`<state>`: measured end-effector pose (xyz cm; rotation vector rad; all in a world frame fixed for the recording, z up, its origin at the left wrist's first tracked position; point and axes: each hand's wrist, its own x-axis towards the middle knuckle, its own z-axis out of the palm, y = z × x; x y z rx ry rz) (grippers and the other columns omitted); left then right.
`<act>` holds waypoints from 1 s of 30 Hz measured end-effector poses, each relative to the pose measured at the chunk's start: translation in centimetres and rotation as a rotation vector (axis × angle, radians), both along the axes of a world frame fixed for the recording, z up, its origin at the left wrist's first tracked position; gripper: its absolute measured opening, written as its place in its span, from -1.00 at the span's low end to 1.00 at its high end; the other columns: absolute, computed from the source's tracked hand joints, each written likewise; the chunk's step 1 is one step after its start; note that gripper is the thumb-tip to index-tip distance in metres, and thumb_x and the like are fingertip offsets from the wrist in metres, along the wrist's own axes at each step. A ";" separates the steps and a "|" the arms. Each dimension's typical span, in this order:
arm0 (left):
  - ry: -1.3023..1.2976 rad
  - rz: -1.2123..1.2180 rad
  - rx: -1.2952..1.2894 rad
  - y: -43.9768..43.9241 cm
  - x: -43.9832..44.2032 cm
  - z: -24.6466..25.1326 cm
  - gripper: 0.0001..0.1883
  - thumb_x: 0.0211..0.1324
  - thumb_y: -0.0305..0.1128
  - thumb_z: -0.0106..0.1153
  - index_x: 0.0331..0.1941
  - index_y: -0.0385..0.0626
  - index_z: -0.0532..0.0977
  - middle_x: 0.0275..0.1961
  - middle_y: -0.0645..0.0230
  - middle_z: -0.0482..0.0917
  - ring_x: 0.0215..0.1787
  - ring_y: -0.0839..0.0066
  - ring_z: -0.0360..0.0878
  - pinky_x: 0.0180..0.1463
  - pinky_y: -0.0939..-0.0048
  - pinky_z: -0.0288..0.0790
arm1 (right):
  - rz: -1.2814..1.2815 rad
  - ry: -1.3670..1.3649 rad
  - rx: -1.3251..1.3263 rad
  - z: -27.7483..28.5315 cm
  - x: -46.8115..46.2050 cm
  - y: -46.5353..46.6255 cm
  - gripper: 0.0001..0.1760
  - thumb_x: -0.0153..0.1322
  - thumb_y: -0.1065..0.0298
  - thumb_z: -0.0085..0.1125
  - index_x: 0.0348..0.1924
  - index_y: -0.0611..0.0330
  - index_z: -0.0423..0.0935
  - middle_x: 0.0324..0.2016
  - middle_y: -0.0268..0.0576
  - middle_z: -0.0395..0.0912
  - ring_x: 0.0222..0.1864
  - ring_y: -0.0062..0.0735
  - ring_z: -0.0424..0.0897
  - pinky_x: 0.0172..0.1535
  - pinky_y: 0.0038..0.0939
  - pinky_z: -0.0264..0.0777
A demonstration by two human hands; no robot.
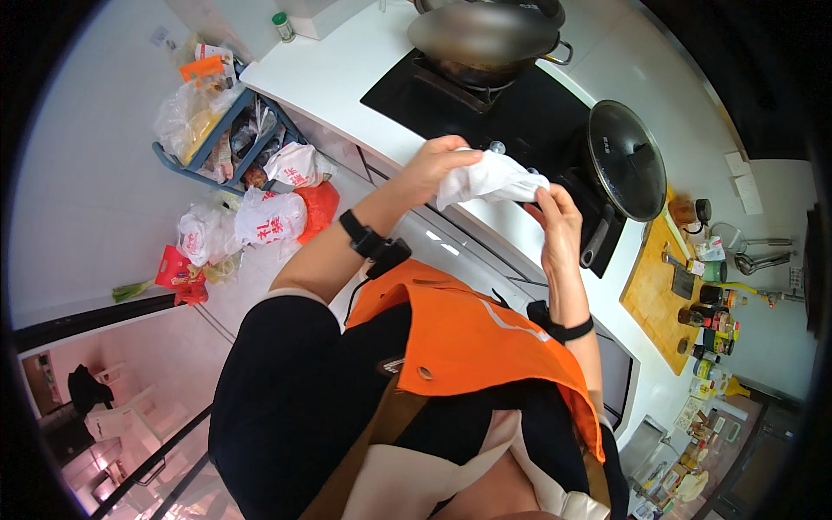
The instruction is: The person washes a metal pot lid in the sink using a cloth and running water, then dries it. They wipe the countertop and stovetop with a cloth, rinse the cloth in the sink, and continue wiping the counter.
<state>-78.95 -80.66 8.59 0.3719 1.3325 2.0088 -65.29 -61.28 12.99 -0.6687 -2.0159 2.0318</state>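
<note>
A white cloth [491, 180], folded and crumpled, is stretched between both hands above the front edge of the black gas cooktop [520, 114]. Its left end is in my left hand [442, 162], fingers over the top. The other end is pinched between thumb and fingers of my right hand [558, 214]. Just right of that hand, a lidded pan [627, 159] sits on the cooktop, its dark handle [597, 239] pointing towards me. A wok [484, 39] with a lid stands on the far burner. The cloth hides part of the cooktop's knobs.
Right of the cooktop, a wooden cutting board [656, 299] lies on the counter with a cleaver [682, 279] and several bottles alongside. A blue cart [224, 133] and plastic bags [270, 214] stand at the left. A green-capped shaker [283, 29] stands on the white counter [325, 71].
</note>
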 end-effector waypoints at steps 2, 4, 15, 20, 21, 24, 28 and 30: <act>0.035 0.040 -0.085 -3.3 -1.6 -0.6 -0.79 0.24 -0.29 0.21 -0.19 -0.18 0.51 -0.27 0.38 0.59 -0.26 0.62 0.56 -0.23 0.57 0.44 | 0.021 0.004 -0.029 -0.8 -2.7 -1.8 -0.81 0.46 0.29 0.19 -0.14 0.17 0.64 -0.25 -0.32 0.61 -0.17 -0.60 0.54 -0.07 -0.49 0.44; 0.015 0.073 -0.094 -6.3 -3.8 -1.0 -0.81 0.24 -0.30 0.21 -0.19 -0.15 0.50 -0.27 0.42 0.59 -0.27 0.64 0.54 -0.24 0.59 0.42 | -0.027 -0.017 0.057 -1.9 -6.2 -3.7 -0.80 0.44 0.34 0.20 -0.13 0.20 0.67 -0.30 -0.36 0.58 -0.28 -0.66 0.47 -0.23 -0.54 0.38; 0.687 0.338 -0.655 -13.6 -25.4 -10.2 -0.50 0.24 -0.16 0.18 0.15 -0.23 0.44 0.03 0.08 0.59 0.06 0.22 0.54 0.14 0.24 0.39 | -0.196 -0.117 0.133 -10.4 -23.5 -11.4 -0.71 0.53 0.38 0.02 0.08 0.26 0.49 -0.13 -0.19 0.58 -0.18 -0.47 0.56 -0.11 -0.47 0.49; 1.183 0.035 -0.825 -13.9 -26.9 -13.7 -0.48 0.24 -0.27 0.07 0.26 -0.18 0.38 0.23 0.03 0.47 0.30 0.10 0.38 0.36 0.12 0.22 | 0.291 0.024 1.088 -14.8 -25.8 -15.6 -0.52 0.46 0.31 0.03 0.23 0.23 0.38 0.23 0.13 0.38 0.24 0.10 0.39 0.30 -0.11 0.24; 1.291 -0.071 -0.789 -13.3 -26.1 -14.2 -0.47 0.23 -0.29 0.06 0.28 -0.17 0.36 0.27 0.06 0.45 0.34 0.13 0.35 0.40 0.14 0.18 | 0.366 0.087 1.191 -15.7 -26.4 -16.4 -0.47 0.47 0.29 0.00 0.28 0.27 0.32 0.28 0.20 0.30 0.31 0.12 0.32 0.37 -0.11 0.16; 1.387 -0.170 -0.910 -11.5 -23.8 -15.7 -0.42 0.21 -0.34 0.01 0.34 -0.18 0.29 0.46 0.14 0.23 0.54 0.23 0.04 0.52 0.06 -0.06 | 0.455 -0.189 1.133 -18.3 -28.4 -17.5 -0.30 0.47 0.20 -0.06 0.39 0.42 0.09 0.36 0.31 0.13 0.42 0.17 0.14 0.44 -0.03 0.01; 1.427 -0.075 -0.937 -10.0 -28.1 -17.3 -0.41 0.31 -0.24 -0.09 0.39 -0.12 0.22 0.49 0.18 0.19 0.55 0.24 0.04 0.53 0.09 -0.09 | 0.459 -0.194 1.199 -20.1 -33.3 -16.1 -0.29 0.50 0.16 -0.20 0.41 0.44 0.02 0.41 0.30 0.03 0.46 0.15 0.03 0.47 -0.06 -0.10; 1.378 -0.070 -0.972 -9.7 -30.7 -17.6 -0.41 0.32 -0.23 -0.10 0.41 -0.08 0.19 0.50 0.22 0.17 0.55 0.27 0.03 0.54 0.10 -0.10 | 0.456 -0.170 1.177 -20.6 -36.4 -16.3 -0.28 0.50 0.15 -0.21 0.42 0.44 0.01 0.41 0.32 0.01 0.47 0.17 0.01 0.48 -0.07 -0.12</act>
